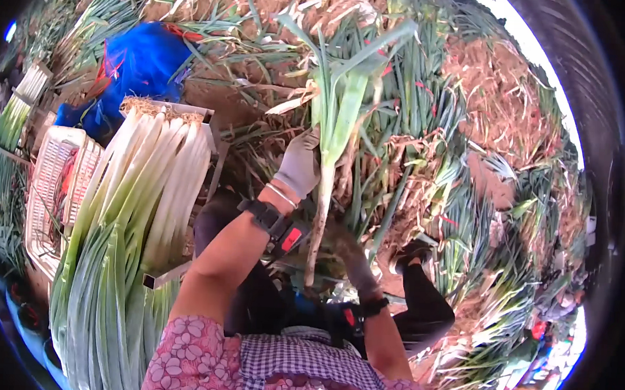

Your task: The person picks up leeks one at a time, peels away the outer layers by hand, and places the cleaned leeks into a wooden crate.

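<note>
My left hand (301, 163), in a pale grey glove, is closed round a large green onion (329, 154) where its leaves meet the white stem. The onion hangs upright in front of me, green leaves fanned out on top and the pale, soiled stem end pointing down. Dry, peeling outer leaves stick out beside my left fingers. Lower and to the right, my right hand (350, 254) is near the stem, in a darker-looking glove. Motion and shadow smear its fingers, so its grip is unclear.
At my left, a thick stack of trimmed green onions (127, 208) lies in a metal frame (218, 156), beside a cream plastic basket (48, 190). A blue net bag (144, 59) sits beyond. Loose onions (435, 110) and dry husks cover the ground ahead and right.
</note>
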Demonstrator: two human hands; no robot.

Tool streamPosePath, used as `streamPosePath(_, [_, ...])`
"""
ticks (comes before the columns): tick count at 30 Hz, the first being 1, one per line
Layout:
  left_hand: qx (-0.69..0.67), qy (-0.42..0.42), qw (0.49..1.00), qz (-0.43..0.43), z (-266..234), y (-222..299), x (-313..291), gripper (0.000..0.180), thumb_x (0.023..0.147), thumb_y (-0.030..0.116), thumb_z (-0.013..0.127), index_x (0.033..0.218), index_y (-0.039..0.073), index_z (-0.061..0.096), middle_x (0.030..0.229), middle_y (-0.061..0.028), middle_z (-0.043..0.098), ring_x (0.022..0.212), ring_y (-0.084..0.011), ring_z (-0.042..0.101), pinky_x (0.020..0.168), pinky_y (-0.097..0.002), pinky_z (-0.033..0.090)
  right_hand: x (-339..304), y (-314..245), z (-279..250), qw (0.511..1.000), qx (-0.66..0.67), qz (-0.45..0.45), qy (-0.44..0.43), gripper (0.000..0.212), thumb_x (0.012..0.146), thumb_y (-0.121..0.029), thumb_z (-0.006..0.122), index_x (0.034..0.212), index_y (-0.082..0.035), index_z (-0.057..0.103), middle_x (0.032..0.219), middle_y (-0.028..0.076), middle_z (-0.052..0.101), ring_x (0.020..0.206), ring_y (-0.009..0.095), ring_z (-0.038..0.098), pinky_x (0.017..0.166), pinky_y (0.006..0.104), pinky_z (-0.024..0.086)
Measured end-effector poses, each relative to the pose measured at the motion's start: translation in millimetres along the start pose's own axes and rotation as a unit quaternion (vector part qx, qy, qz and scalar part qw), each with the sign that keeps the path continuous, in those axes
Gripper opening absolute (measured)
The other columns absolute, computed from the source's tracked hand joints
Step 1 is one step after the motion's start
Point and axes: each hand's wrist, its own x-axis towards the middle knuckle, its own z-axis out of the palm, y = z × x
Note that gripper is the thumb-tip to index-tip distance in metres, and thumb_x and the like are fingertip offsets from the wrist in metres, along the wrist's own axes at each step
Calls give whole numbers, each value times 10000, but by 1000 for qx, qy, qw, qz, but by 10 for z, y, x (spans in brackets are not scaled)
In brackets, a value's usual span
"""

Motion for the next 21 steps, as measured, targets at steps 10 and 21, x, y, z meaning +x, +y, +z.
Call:
streamPosePath(10, [238,59,964,106,-37,-58,102,380,966,304,552,1183,-7,560,966,-49,636,833,-149,606,716,-308,505,571,-694,518,860,-445,-219,116,425,812,-166,692,1176,11,561,879,141,653,748,224,630,670,348,499])
streamPosePath(21, [95,117,989,-6,4,-243,40,276,933,241,605,1031,-15,642,897,-76,672,783,-183,640,702,-304,503,1082,-911,677,979,-49,-146,131,216,797,-90,661,960,37,597,790,29,634,684,92,562,607,260,463])
